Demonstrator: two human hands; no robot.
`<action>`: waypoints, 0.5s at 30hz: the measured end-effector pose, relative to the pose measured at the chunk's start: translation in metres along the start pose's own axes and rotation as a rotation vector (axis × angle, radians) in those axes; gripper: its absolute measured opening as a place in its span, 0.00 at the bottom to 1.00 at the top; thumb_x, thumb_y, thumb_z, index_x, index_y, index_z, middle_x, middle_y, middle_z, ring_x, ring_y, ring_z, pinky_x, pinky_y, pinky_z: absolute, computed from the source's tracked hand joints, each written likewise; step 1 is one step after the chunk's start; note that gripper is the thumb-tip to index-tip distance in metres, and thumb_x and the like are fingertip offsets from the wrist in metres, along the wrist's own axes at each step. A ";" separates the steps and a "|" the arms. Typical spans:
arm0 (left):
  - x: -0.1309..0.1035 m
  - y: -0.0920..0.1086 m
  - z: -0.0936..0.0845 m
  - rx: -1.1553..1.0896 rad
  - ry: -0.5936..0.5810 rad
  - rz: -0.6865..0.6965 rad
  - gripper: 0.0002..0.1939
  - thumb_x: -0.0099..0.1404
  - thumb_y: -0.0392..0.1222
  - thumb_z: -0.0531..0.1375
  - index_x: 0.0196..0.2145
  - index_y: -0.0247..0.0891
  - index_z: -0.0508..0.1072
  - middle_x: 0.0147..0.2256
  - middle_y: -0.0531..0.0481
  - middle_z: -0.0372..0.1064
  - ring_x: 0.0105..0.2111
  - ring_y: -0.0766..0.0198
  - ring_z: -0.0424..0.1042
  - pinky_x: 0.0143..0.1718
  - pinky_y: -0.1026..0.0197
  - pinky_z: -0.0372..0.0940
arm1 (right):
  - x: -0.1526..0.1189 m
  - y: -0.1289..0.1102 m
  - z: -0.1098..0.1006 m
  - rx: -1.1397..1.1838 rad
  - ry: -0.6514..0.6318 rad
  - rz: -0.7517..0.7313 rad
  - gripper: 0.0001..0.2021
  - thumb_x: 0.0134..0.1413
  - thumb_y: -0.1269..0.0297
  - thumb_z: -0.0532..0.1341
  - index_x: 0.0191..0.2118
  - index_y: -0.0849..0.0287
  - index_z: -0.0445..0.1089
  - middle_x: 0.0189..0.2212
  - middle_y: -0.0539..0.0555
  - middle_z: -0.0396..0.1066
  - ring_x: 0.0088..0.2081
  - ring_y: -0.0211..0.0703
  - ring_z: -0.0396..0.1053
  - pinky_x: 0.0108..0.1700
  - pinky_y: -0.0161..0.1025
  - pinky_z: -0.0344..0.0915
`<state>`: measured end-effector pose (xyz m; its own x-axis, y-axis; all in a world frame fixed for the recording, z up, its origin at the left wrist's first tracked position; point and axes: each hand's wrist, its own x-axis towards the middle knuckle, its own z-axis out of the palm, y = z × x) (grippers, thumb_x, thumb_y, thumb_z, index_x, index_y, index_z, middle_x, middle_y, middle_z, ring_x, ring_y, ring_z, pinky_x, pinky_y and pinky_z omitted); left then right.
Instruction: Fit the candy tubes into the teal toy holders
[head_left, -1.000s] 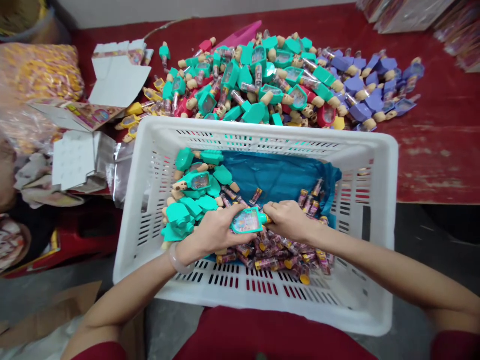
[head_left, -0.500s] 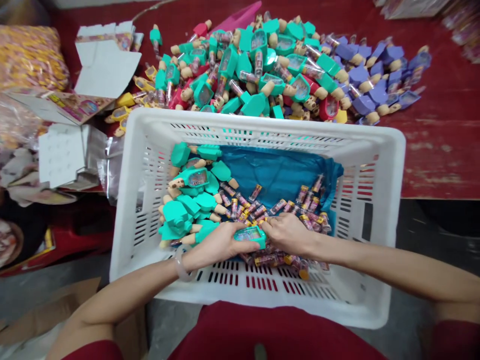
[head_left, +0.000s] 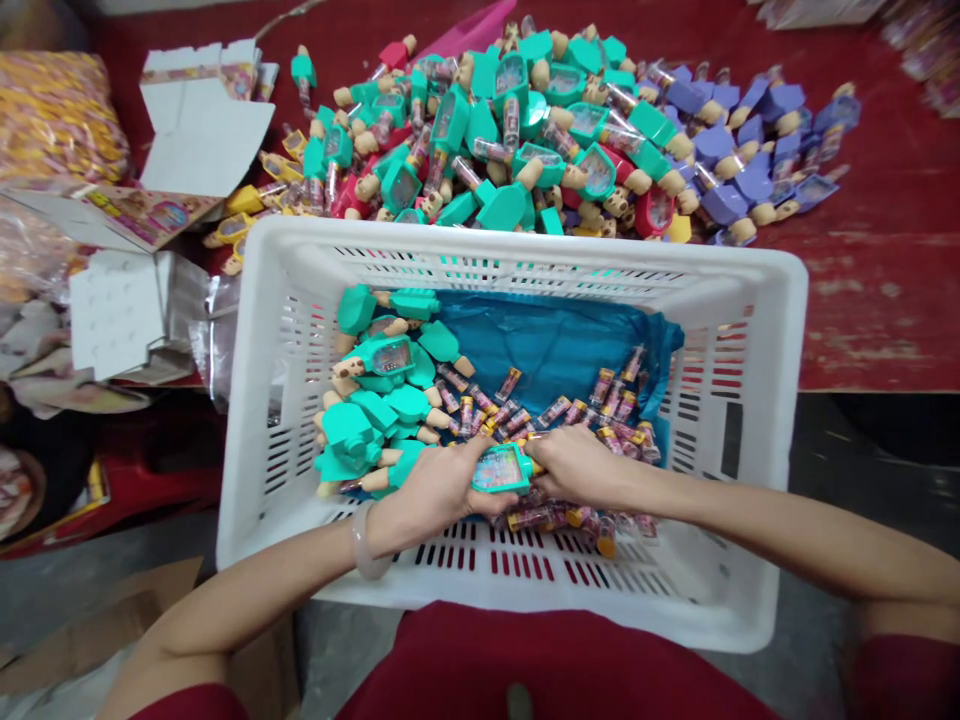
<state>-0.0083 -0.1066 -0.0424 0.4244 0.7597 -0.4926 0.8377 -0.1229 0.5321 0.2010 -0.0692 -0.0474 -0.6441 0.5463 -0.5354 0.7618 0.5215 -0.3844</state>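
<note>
My left hand (head_left: 436,490) grips a green toy case (head_left: 498,468) with a clear window, over the front middle of the white basket (head_left: 517,243). At the right end of that case, my right hand (head_left: 574,465) is closed, its fingers pressed around a small part with a bit of yellow showing; the part is mostly hidden. Small clear tubes with yellow caps (head_left: 555,411) lie under and behind both hands. To the left, green toys with beige ends (head_left: 351,432) are piled inside the basket. Blue plastic (head_left: 540,340) lines its bottom.
Beyond the basket, green, red, yellow and purple toys (head_left: 502,205) are heaped on a red table (head_left: 885,300). White cartons (head_left: 202,140) and a bag of yellow-pink pieces (head_left: 60,115) stand at left. Clear packets lie at the top right.
The green case has turned so its window faces up more fully. My right hand has stayed close against its right end. The whole view has shifted slightly.
</note>
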 end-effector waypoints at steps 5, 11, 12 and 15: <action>0.003 -0.007 0.016 0.181 0.027 0.151 0.34 0.58 0.61 0.59 0.54 0.35 0.63 0.42 0.39 0.72 0.39 0.50 0.74 0.34 0.59 0.64 | 0.006 0.010 0.005 0.276 -0.287 -0.051 0.12 0.48 0.57 0.59 0.30 0.61 0.72 0.23 0.51 0.70 0.22 0.37 0.62 0.24 0.33 0.50; 0.008 -0.008 -0.002 -0.265 -0.139 -0.002 0.31 0.60 0.67 0.52 0.48 0.39 0.68 0.39 0.49 0.73 0.35 0.57 0.73 0.31 0.63 0.63 | 0.002 0.007 0.012 -0.138 0.180 -0.138 0.11 0.50 0.70 0.56 0.40 0.66 0.70 0.35 0.62 0.73 0.33 0.45 0.69 0.32 0.37 0.55; 0.009 -0.008 -0.003 -0.288 -0.164 0.003 0.30 0.60 0.67 0.52 0.47 0.40 0.68 0.39 0.49 0.73 0.35 0.58 0.73 0.31 0.63 0.63 | 0.002 0.006 0.012 -0.143 0.176 -0.121 0.11 0.50 0.71 0.56 0.39 0.66 0.70 0.34 0.62 0.73 0.32 0.45 0.69 0.32 0.37 0.55; 0.009 -0.008 -0.001 -0.075 -0.099 0.025 0.34 0.57 0.66 0.57 0.50 0.37 0.66 0.37 0.45 0.73 0.35 0.53 0.73 0.30 0.61 0.63 | 0.002 0.006 0.010 0.056 -0.009 -0.019 0.08 0.48 0.68 0.57 0.34 0.63 0.71 0.27 0.56 0.72 0.26 0.41 0.66 0.27 0.34 0.53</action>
<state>-0.0115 -0.0983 -0.0507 0.4795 0.6900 -0.5422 0.8002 -0.0902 0.5929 0.2052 -0.0716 -0.0585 -0.6581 0.5309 -0.5339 0.7522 0.4944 -0.4356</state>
